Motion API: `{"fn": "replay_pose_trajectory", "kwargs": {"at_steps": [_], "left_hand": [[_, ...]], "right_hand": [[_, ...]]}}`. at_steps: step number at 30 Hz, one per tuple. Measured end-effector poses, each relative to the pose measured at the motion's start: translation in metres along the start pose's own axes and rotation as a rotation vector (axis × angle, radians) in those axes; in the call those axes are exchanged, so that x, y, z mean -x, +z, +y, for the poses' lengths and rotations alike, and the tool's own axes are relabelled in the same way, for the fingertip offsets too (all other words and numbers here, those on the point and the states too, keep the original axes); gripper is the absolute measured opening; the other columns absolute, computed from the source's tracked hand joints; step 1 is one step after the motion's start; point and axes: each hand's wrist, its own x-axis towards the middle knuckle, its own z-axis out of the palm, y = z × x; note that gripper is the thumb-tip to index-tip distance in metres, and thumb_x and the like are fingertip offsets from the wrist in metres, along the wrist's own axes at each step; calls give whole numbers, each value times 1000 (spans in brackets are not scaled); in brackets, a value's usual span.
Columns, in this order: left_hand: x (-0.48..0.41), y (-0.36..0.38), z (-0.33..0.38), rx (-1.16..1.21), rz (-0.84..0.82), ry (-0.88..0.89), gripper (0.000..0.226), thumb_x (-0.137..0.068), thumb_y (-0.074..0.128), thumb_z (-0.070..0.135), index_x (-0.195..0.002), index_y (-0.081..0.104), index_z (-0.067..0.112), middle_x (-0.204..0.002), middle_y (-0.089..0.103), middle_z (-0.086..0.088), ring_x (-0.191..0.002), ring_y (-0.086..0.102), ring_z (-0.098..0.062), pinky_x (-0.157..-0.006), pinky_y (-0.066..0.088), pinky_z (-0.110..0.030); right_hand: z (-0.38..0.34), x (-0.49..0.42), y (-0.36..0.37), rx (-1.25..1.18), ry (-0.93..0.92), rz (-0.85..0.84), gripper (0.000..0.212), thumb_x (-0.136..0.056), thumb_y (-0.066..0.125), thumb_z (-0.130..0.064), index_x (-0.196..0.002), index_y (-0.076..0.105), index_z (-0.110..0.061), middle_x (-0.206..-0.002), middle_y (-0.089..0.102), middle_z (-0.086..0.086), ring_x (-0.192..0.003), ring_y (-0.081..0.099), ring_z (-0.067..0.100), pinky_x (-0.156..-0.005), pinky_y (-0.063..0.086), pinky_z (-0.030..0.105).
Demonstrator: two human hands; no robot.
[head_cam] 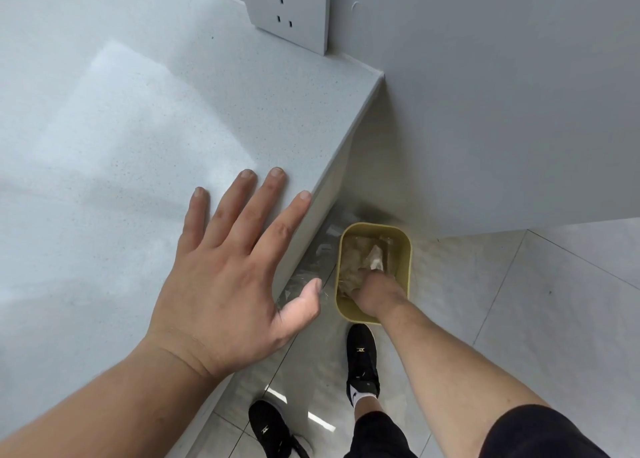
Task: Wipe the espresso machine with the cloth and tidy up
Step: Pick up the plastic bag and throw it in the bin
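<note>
Neither the espresso machine nor the cloth is showing anywhere here, so where they are sitting cannot be told. What is showing is the tidying-up end of the job: a yellow bin (375,274) is standing on the tiled floor (519,319), tucked just beside the foot of the counter and near the wall, a spot where it is staying out of the walkway yet within a downward reach.

The right hand (372,293) is reaching down into the bin's mouth, knuckles up, touching or pressing on the crumpled pale waste (367,258) lying inside. The fingers are pointing away and are hidden behind the back of the hand, so whether they are gripping something, letting it go, or just pushing the waste down cannot be told. My guess is that the hand is dropping rubbish in or packing it down to make room.

The left hand (235,270) is lying flat on the grey counter (121,128) close to its edge, fingers straight and spread, thumb hanging past the rim, holding nothing. It is most likely working as a prop, taking the person's weight while the body is bending toward the floor.

Some clear plastic wrapping (311,267) is lying between the counter's side and the bin, possibly still waiting to be thrown away. Two black shoes (362,357) are standing on the tiles just short of the bin. A white wall socket (291,7) is sitting at the counter's far end.
</note>
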Motion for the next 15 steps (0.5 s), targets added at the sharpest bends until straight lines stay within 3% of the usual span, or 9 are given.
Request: {"fn": "replay_pose_trajectory", "kwargs": {"at_steps": [8, 15], "left_hand": [[0, 0, 0, -22, -37, -7, 89, -91, 46, 71, -166, 28, 25, -175, 21, -7, -162, 14, -33, -127, 11, -65], [-1, -2, 1, -27, -54, -9, 88, -93, 40, 73, -166, 24, 27, -175, 18, -6, -162, 12, -32, -127, 11, -65]], "right_hand": [[1, 24, -18, 21, -9, 38, 41, -102, 48, -43, -135, 61, -23, -127, 70, 9, -115, 64, 32, -98, 55, 41], [9, 63, -38, -31, -9, 101, 58, -97, 56, -42, -150, 51, -20, -145, 58, 12, -130, 55, 35, -106, 52, 46]]}}
